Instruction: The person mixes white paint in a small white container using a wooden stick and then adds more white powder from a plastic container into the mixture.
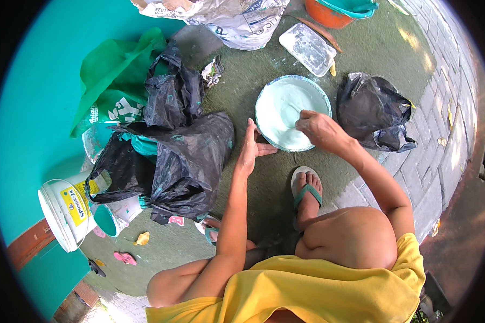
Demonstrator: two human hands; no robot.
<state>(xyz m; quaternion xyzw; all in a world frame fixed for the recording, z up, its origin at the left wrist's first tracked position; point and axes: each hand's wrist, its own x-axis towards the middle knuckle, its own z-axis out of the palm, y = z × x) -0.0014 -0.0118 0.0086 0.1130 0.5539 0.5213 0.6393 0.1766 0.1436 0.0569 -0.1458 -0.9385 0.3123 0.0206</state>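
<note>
A round tub (260, 92) of pale mint-green, paint-like mixture (285, 110) stands on the ground before me, its rim smeared. My left hand (249, 149) lies against the tub's near left side, thumb up and fingers stretched along the wall. Over the near right part of the mixture, my right hand (320, 129) is closed in a grip. What it holds is mostly hidden by the fingers; swirl marks show in the mixture beside it.
Black plastic bags (194, 161) stand left, another black bag (369, 110) right. Beyond the tub lie a whitish tray (308, 49), an orange basin (328, 16) and a large white sack (248, 24). A white bucket (64, 212) lies tipped by the teal wall (32, 134).
</note>
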